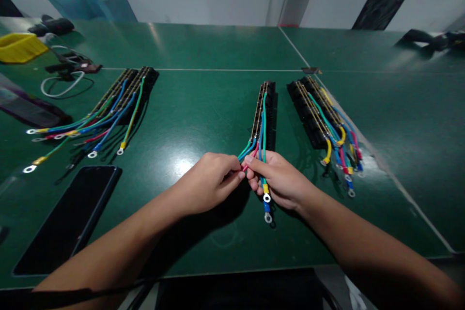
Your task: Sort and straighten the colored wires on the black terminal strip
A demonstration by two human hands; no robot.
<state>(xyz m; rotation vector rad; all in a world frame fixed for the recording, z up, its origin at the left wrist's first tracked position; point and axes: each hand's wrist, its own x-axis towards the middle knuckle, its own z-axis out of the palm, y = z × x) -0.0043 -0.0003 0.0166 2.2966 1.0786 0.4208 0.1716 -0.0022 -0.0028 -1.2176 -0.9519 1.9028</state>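
Note:
In front of me on the green table lies a black terminal strip [271, 116] with brass-coloured bars. Blue, green and red wires run from its near end. My left hand [218, 179] pinches a red wire [245, 167] between thumb and fingers. Close against it, my right hand [278, 177] is closed around the bundle of wires, its thumb on top by the red one. Below the right fingers hang two ring terminals [267, 197], one with a yellow sleeve and one with a blue sleeve. The left hand's fingers partly hide other wire ends.
Wired strips [140, 85] lie at the left, others [308, 111] at the right, with loose wire ends toward me. A phone [69, 218] rests near my left forearm. A yellow bin [22, 47], cables [67, 70] and a transparent bag [31, 104] are farther left.

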